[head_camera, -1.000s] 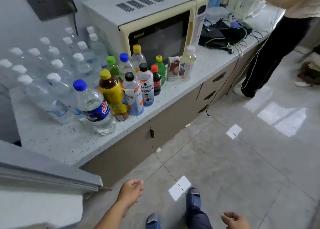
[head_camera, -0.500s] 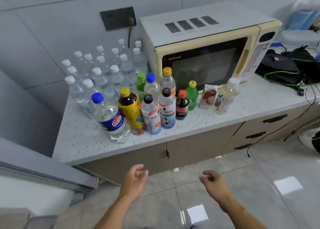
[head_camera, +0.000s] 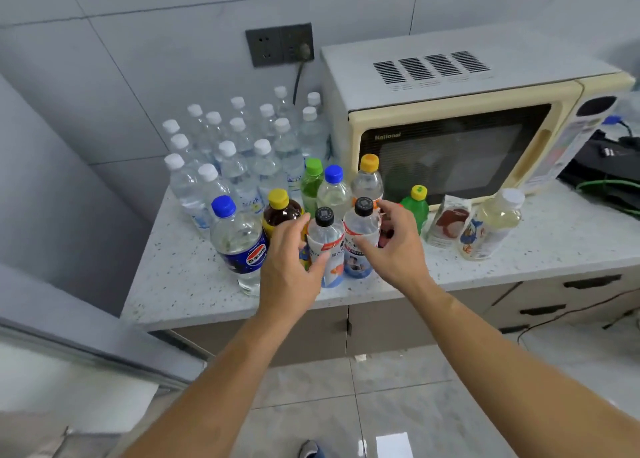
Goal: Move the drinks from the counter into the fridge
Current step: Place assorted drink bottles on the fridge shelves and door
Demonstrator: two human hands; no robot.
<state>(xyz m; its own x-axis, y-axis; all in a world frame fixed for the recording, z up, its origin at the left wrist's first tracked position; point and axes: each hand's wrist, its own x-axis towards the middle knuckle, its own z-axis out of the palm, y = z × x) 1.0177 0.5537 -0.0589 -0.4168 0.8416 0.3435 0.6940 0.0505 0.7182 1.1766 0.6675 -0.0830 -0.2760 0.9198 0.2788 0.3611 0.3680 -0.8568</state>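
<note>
Several drinks stand on the speckled counter [head_camera: 187, 284]. My left hand [head_camera: 289, 267] curls round the left black-capped bottle [head_camera: 324, 230], thumb on its label. My right hand [head_camera: 394, 249] cups the right black-capped bottle [head_camera: 362, 223], thumb across the label, fingers spread behind it with a gap showing. Around them are a Pepsi bottle [head_camera: 239, 246], a yellow-capped brown tea bottle [head_camera: 280, 211], a green bottle [head_camera: 311, 183], a blue-capped bottle [head_camera: 333, 190], an orange-capped bottle [head_camera: 367, 180], a small green bottle [head_camera: 417, 204], a carton [head_camera: 448, 222] and a pale yellow bottle [head_camera: 491, 229]. My right hand mostly hides a dark bottle.
Several white-capped water bottles [head_camera: 239, 152] crowd the back left corner. A cream microwave [head_camera: 450, 145] stands right behind the drinks. A black bag with cables [head_camera: 609, 166] lies at the far right. Grey fridge surfaces [head_camera: 52, 312] fill the lower left. Drawers [head_camera: 571, 298] sit under the counter.
Both hands rose from below the counter edge up to the two black-capped bottles. The left hand closed round its bottle. The view swung left and moved closer to the counter.
</note>
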